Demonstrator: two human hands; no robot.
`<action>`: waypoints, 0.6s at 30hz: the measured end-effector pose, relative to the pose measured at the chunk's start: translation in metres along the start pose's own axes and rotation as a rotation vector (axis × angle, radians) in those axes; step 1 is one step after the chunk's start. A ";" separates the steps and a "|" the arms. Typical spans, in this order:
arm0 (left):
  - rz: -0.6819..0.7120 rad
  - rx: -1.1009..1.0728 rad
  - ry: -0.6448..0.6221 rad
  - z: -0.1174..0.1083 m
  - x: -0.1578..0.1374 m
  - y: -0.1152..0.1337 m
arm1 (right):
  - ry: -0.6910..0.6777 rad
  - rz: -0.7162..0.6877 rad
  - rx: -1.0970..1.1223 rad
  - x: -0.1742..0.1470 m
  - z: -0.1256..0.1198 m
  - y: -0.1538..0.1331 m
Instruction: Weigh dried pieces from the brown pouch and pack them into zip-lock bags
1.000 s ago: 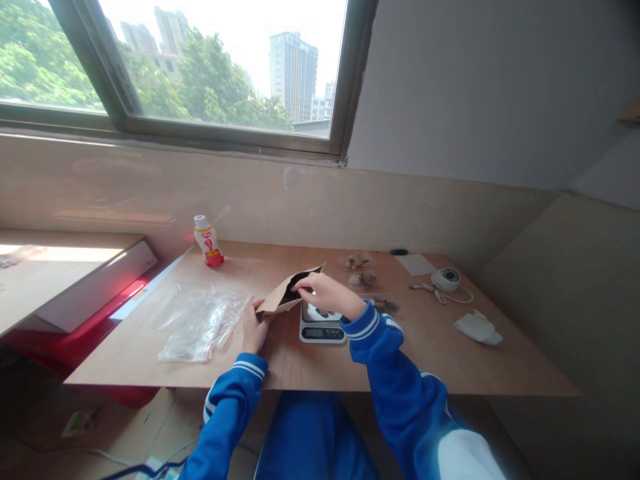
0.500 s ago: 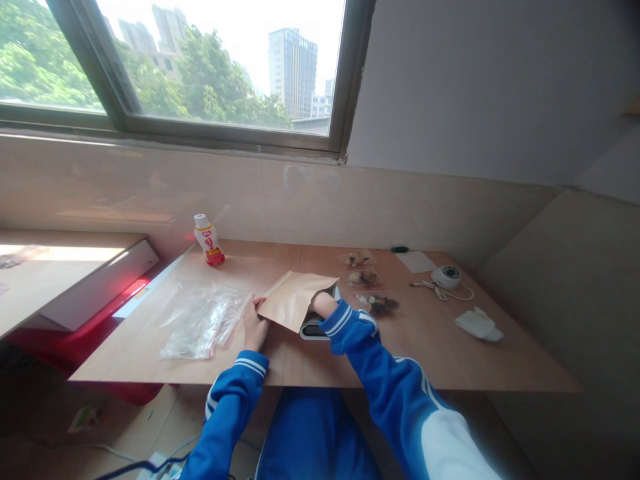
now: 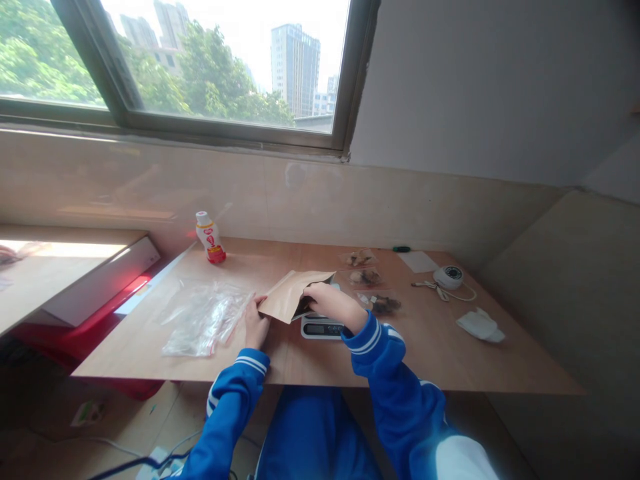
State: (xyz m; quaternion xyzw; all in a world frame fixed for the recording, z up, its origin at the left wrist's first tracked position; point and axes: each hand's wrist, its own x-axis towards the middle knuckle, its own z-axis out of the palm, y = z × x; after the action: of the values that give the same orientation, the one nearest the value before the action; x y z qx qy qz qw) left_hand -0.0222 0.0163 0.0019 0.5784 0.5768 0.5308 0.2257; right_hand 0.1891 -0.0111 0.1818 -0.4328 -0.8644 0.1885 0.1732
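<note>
Blue sleeves with white cuff stripes come up from the near edge of the wooden table [image 3: 450, 360]. The left hand [image 3: 256, 325] pinches the near corner of a brown paper pouch [image 3: 290, 295], fingers closed on it, and props it tilted over the table with its mouth facing right. The right hand [image 3: 334, 305] has its fingers curled at that mouth, directly above a small digital scale [image 3: 323, 327]; whether they grip anything taken from inside I cannot tell.

To do this well, the left hand should keep the pouch steady and its mouth wide, so that the right can work in and out without crumpling the paper. Anything lifted out is best lowered onto the middle of the scale, with the pouch kept from resting on it, since that would likely falsify the reading.

Left of the pouch lies a heap of clear plastic bags [image 3: 203, 319]. Beyond the scale sit small filled bags [image 3: 370, 277] of brownish pieces, and farther left a little white bottle [image 3: 210, 238] stands upright.
</note>
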 end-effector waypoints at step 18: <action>-0.046 0.054 -0.013 0.001 0.003 -0.008 | 0.524 0.450 0.139 -0.031 0.011 0.111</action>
State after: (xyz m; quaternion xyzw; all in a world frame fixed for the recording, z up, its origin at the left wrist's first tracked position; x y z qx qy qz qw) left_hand -0.0258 0.0209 -0.0046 0.5743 0.6026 0.5059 0.2262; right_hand 0.2776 0.0233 0.1149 -0.6332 -0.6586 0.1627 0.3725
